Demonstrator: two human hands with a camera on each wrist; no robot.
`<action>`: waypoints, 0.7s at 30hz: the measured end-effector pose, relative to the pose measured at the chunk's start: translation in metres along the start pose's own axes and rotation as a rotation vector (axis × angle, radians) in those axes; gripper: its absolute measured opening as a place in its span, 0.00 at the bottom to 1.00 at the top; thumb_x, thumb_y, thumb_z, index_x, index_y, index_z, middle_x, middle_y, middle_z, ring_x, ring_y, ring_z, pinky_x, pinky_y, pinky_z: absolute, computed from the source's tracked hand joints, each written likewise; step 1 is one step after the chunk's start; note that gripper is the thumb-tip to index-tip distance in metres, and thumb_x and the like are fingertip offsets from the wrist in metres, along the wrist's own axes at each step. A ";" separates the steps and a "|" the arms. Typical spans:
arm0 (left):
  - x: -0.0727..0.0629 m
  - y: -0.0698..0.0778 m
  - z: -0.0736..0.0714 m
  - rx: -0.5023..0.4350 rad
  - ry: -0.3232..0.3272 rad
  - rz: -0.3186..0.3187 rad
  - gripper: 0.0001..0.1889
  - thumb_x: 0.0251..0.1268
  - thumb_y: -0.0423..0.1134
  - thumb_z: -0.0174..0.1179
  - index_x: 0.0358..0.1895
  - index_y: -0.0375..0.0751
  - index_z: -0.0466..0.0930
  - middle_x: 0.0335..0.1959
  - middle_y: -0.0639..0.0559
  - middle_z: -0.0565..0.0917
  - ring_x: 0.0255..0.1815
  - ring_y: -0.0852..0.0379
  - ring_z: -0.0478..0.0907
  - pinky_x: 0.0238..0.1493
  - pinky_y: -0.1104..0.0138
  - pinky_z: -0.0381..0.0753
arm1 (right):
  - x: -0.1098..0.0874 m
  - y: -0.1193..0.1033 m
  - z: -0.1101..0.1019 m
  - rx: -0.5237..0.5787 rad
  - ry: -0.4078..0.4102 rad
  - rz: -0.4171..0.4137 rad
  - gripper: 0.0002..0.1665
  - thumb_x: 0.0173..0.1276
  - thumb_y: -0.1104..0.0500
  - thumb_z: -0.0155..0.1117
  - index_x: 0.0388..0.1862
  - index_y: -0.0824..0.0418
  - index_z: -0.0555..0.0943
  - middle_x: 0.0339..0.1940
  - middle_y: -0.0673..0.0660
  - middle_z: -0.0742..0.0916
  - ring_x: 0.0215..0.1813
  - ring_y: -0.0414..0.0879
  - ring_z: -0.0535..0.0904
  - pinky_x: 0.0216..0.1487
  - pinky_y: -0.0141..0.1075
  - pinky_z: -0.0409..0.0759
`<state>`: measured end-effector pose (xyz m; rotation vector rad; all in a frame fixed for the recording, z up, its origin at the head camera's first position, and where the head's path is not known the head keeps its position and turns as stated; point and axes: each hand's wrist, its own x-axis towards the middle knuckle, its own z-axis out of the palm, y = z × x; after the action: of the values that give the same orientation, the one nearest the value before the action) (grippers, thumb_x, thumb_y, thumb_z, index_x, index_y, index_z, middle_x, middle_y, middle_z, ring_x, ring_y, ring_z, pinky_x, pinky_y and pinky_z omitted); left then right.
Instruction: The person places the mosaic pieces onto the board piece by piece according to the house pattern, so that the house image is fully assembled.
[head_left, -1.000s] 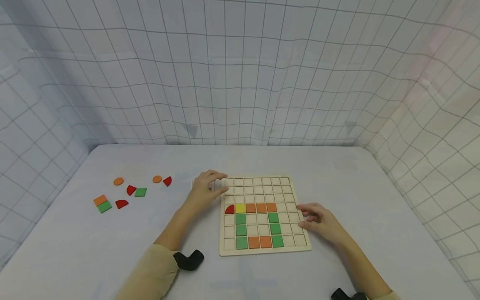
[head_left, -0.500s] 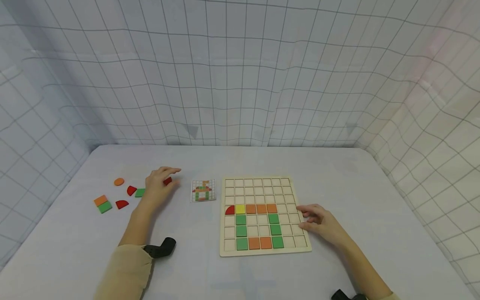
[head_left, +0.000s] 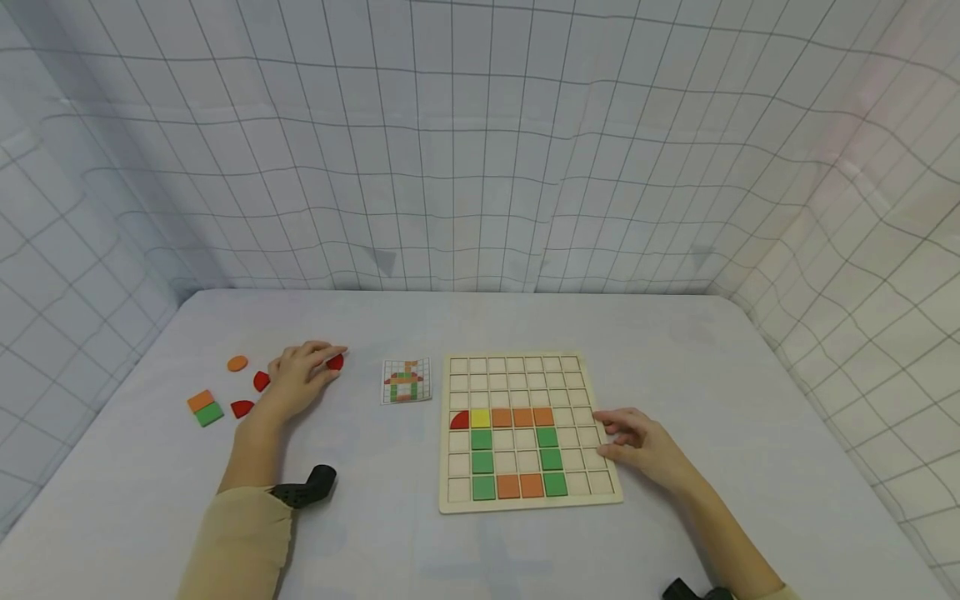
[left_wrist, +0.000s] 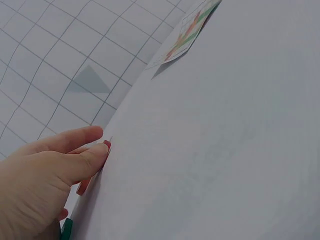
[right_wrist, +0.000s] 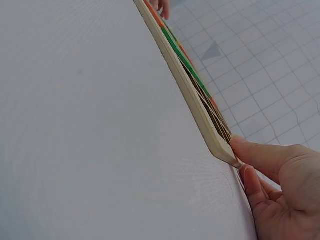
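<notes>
Thumb and index finger of my left hand [head_left: 296, 379] pinch a red quarter-circle tile [head_left: 335, 362] at its edges, low over the table. The left wrist view shows the same red tile [left_wrist: 107, 146] at the thumb tip, with an orange disc [left_wrist: 84, 186] behind the fingers. Beside the right edge of a wooden grid board [head_left: 530, 508] is my right hand [head_left: 641, 442], its thumb and fingertips resting against that edge. The board carries green tiles [head_left: 482, 462], orange tiles [head_left: 522, 417], a yellow tile [head_left: 480, 417] and a red quarter-circle [head_left: 460, 420].
A pattern card [head_left: 407, 382] lies between my left hand and the board. At the left are a loose orange disc [head_left: 237, 363], red quarter-circles [head_left: 242, 408], an orange square [head_left: 200, 401] and a green square [head_left: 209, 414]. Gridded white cloth [head_left: 480, 167] hangs behind the white table.
My left hand has left the board's left side and moved left to the loose tiles, uncovering the card, then closed in around the red quarter-circle tile. My right hand stays put.
</notes>
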<state>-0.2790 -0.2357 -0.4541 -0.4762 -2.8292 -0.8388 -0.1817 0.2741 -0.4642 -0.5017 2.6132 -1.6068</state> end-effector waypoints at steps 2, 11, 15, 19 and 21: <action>-0.001 0.000 -0.002 0.012 -0.022 0.002 0.19 0.63 0.34 0.54 0.58 0.38 0.71 0.56 0.35 0.66 0.56 0.33 0.55 0.51 0.40 0.46 | 0.000 0.000 0.000 -0.001 -0.001 0.007 0.29 0.54 0.64 0.68 0.56 0.69 0.74 0.43 0.61 0.77 0.41 0.39 0.73 0.40 0.25 0.73; 0.000 0.002 -0.004 -0.017 -0.009 -0.057 0.17 0.61 0.38 0.59 0.52 0.37 0.74 0.56 0.34 0.67 0.57 0.32 0.54 0.51 0.39 0.47 | 0.000 0.000 0.000 -0.010 0.011 -0.011 0.28 0.54 0.64 0.69 0.55 0.69 0.75 0.42 0.61 0.78 0.41 0.38 0.73 0.40 0.25 0.73; 0.000 0.000 -0.002 -0.020 0.020 -0.065 0.17 0.58 0.40 0.61 0.49 0.36 0.75 0.54 0.34 0.69 0.56 0.32 0.56 0.50 0.39 0.49 | 0.001 0.001 0.000 -0.014 0.012 0.009 0.28 0.54 0.63 0.69 0.55 0.69 0.75 0.42 0.60 0.78 0.41 0.37 0.73 0.41 0.25 0.73; -0.001 -0.001 -0.002 -0.021 0.028 -0.064 0.19 0.57 0.40 0.62 0.50 0.35 0.75 0.53 0.35 0.70 0.56 0.33 0.57 0.50 0.39 0.50 | 0.001 0.000 0.000 -0.014 0.008 0.023 0.28 0.54 0.62 0.69 0.55 0.68 0.75 0.42 0.60 0.78 0.41 0.37 0.72 0.41 0.25 0.73; -0.002 -0.002 -0.003 -0.023 0.029 -0.060 0.19 0.57 0.39 0.62 0.51 0.34 0.75 0.53 0.35 0.70 0.56 0.33 0.57 0.49 0.40 0.51 | 0.001 0.000 0.001 -0.014 0.010 0.020 0.28 0.54 0.62 0.69 0.55 0.68 0.75 0.42 0.60 0.78 0.41 0.38 0.72 0.41 0.25 0.73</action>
<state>-0.2778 -0.2390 -0.4532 -0.3804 -2.8231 -0.8822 -0.1822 0.2733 -0.4639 -0.4684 2.6294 -1.5904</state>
